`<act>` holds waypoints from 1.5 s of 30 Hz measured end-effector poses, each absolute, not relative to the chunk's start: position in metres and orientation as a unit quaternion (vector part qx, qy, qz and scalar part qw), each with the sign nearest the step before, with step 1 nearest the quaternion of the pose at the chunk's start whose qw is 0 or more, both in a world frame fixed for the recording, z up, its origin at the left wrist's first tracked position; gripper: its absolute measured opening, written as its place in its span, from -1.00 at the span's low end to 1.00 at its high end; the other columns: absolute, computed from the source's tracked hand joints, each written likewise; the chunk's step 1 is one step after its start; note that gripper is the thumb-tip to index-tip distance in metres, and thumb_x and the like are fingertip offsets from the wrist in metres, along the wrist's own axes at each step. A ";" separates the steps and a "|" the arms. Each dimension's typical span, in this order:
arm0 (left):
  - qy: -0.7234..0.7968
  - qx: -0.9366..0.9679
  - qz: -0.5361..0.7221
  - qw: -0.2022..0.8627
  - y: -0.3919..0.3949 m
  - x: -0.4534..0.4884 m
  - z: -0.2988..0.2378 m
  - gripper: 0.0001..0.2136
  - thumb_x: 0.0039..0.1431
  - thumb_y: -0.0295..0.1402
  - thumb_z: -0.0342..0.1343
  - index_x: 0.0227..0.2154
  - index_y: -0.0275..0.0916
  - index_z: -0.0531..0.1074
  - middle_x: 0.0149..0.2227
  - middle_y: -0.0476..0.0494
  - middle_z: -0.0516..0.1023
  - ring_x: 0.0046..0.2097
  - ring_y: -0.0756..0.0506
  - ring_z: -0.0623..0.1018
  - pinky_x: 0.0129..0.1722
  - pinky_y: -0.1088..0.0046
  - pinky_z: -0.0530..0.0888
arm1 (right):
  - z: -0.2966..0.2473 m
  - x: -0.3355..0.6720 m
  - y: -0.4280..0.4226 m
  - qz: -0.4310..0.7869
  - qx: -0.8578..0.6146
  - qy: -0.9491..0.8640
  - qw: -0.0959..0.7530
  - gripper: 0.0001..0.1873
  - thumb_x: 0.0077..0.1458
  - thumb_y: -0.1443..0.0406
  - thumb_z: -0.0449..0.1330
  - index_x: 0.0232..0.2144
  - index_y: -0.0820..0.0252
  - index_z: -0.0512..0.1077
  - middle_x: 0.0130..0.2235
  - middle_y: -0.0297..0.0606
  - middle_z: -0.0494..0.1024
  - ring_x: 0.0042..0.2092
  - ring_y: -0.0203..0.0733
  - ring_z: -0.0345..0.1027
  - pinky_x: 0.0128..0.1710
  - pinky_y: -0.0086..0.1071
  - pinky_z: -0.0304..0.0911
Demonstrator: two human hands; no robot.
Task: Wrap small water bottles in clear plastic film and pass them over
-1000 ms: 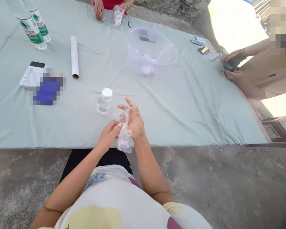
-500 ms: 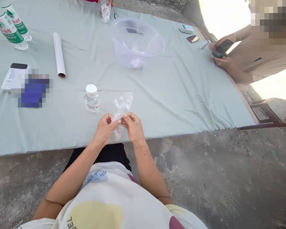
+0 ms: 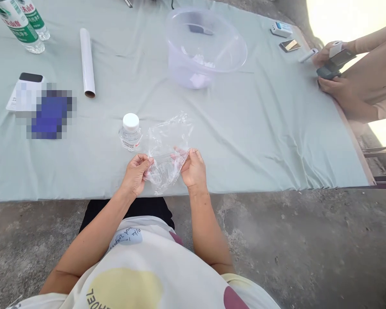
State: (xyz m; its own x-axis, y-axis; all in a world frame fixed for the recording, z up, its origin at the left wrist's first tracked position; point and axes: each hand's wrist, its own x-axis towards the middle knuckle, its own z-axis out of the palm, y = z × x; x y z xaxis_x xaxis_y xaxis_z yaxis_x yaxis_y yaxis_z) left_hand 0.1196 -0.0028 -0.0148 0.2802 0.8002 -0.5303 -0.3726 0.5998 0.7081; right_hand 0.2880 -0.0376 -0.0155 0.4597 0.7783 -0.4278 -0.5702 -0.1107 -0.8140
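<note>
A crumpled clear plastic bag [image 3: 169,146] is stretched between my two hands above the near edge of the pale green cloth [image 3: 244,128]. My left hand [image 3: 135,174] pinches its left side with fingers curled. Its right side is pinched by my right hand [image 3: 193,168]. A small clear bottle with a white cap [image 3: 130,132] stands upright just beyond my left hand, apart from the bag.
A clear plastic basin [image 3: 206,47] with white bits inside sits further back. A white roll [image 3: 87,62], two green-labelled water bottles [image 3: 17,23] and a phone on a card [image 3: 27,88] lie at the left. Another person's hands [image 3: 336,79] hold a device at the right edge.
My hands have moved apart and pulled the bag open wider. One second ago my right hand was open with the bag draped over it; now both hands pinch it.
</note>
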 end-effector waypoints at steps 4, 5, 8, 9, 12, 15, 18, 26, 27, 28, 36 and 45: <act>0.448 0.213 0.375 0.783 0.004 0.123 -0.019 -0.54 -0.25 -0.25 0.50 -0.47 -0.21 0.27 -0.51 0.14 0.41 -0.65 0.20 0.19 -0.70 0.66 0.06 | -0.014 0.299 -0.036 0.597 -0.520 -0.103 0.602 -0.49 -0.06 0.00 0.37 -0.39 0.06 0.13 -0.25 -0.27 0.63 -0.53 -0.31 0.39 -0.70 -0.54 0.00; 0.441 0.209 0.363 0.793 0.006 0.124 -0.020 -0.53 -0.25 -0.25 0.50 -0.48 -0.21 0.25 -0.51 0.15 0.42 -0.66 0.21 0.18 -0.71 0.66 0.04 | -0.013 0.303 -0.036 0.601 -0.529 -0.111 0.589 -0.47 -0.07 -0.01 0.38 -0.39 0.07 0.13 -0.31 -0.30 0.62 -0.59 -0.36 0.30 -0.72 -0.55 -0.08; 0.404 0.190 0.295 0.845 0.011 0.131 -0.023 -0.51 -0.27 -0.26 0.52 -0.50 -0.21 0.24 -0.55 0.14 0.39 -0.68 0.20 0.17 -0.73 0.65 0.00 | -0.010 0.315 -0.033 0.563 -0.573 -0.152 0.576 -0.48 -0.05 -0.02 0.37 -0.42 0.08 0.12 -0.50 -0.43 0.52 -0.68 -0.50 0.03 -0.69 -0.58 -0.14; 0.390 0.183 0.270 0.861 0.012 0.135 -0.023 -0.52 -0.30 -0.27 0.52 -0.49 -0.22 0.26 -0.55 0.13 0.39 -0.68 0.19 0.18 -0.73 0.64 0.00 | -0.011 0.319 -0.031 0.544 -0.590 -0.167 0.572 -0.51 -0.02 -0.01 0.33 -0.43 0.09 0.13 -0.53 -0.46 0.49 -0.68 -0.52 -0.02 -0.68 -0.59 -0.13; 0.368 0.172 0.260 0.876 0.017 0.146 -0.021 -0.53 -0.33 -0.33 0.53 -0.40 -0.22 0.35 -0.54 0.11 0.43 -0.66 0.17 0.22 -0.72 0.65 0.03 | -0.016 0.332 -0.017 0.474 -0.659 -0.196 0.551 -0.67 0.14 0.06 0.19 -0.43 0.10 0.17 -0.56 -0.48 0.43 -0.68 -0.51 -0.05 -0.67 -0.57 -0.09; 0.394 0.172 0.334 0.839 0.022 0.156 -0.017 -0.57 -0.31 -0.41 0.49 -0.41 -0.22 0.34 -0.53 0.12 0.45 -0.68 0.20 0.18 -0.72 0.67 0.01 | -0.025 0.355 -0.002 0.378 -0.736 -0.195 0.527 -0.79 0.18 0.18 0.09 -0.44 0.12 0.21 -0.55 -0.47 0.42 -0.66 -0.49 0.00 -0.65 -0.55 -0.05; 0.449 0.178 0.396 0.781 0.025 0.165 -0.015 -0.62 -0.30 -0.46 0.42 -0.48 -0.23 0.29 -0.50 0.09 0.48 -0.67 0.21 0.21 -0.72 0.68 0.04 | -0.033 0.385 0.003 0.323 -0.783 -0.185 0.498 -0.86 0.11 0.23 0.13 -0.44 0.14 0.27 -0.54 -0.47 0.40 -0.65 -0.46 0.02 -0.64 -0.52 -0.03; 0.518 0.224 0.456 0.689 0.033 0.198 -0.022 -0.74 -0.08 -0.49 0.26 -0.48 -0.19 0.22 -0.52 0.16 0.37 -0.67 0.16 0.31 -0.71 0.64 0.09 | -0.021 0.458 -0.043 0.152 -0.849 -0.143 0.486 -0.93 0.12 0.27 0.13 -0.37 0.15 0.31 -0.41 -0.38 0.45 -0.54 -0.39 0.13 -0.47 -0.44 0.14; 0.526 0.244 0.449 0.680 0.035 0.202 -0.021 -0.76 -0.06 -0.49 0.24 -0.48 -0.19 0.23 -0.50 0.15 0.39 -0.67 0.16 0.32 -0.71 0.63 0.10 | -0.015 0.457 -0.050 0.105 -0.847 -0.159 0.497 -0.90 0.16 0.24 0.10 -0.33 0.15 0.32 -0.34 -0.35 0.48 -0.49 -0.37 0.19 -0.41 -0.43 0.20; 0.535 0.270 0.439 0.669 0.038 0.206 -0.020 -0.78 -0.03 -0.49 0.22 -0.47 -0.19 0.23 -0.48 0.13 0.40 -0.67 0.15 0.33 -0.70 0.62 0.12 | -0.011 0.452 -0.054 0.062 -0.838 -0.194 0.506 -0.86 0.21 0.20 0.07 -0.29 0.14 0.33 -0.29 -0.32 0.50 -0.44 -0.35 0.26 -0.36 -0.41 0.25; 0.548 0.526 0.359 0.542 0.046 0.200 -0.017 -0.67 0.20 -0.31 0.07 0.03 -0.13 0.27 0.12 -0.23 0.40 -0.33 -0.02 0.57 -0.54 0.48 0.39 | -0.036 0.379 -0.015 0.083 -0.698 -0.690 0.175 -0.61 0.33 0.18 0.00 0.12 0.02 0.43 0.30 -0.17 0.32 0.36 0.06 0.06 0.31 0.04 -0.01; 0.552 0.752 0.185 0.309 0.012 0.203 -0.018 -0.81 0.16 -0.20 0.20 -0.44 -0.19 0.41 -0.32 -0.19 0.52 -0.16 -0.25 0.52 -0.11 0.24 0.39 | -0.059 0.381 -0.010 0.076 -0.722 -0.678 0.115 -0.42 0.32 0.01 -0.01 0.31 -0.01 0.24 0.41 -0.18 0.11 0.43 0.07 -0.12 0.36 0.09 -0.21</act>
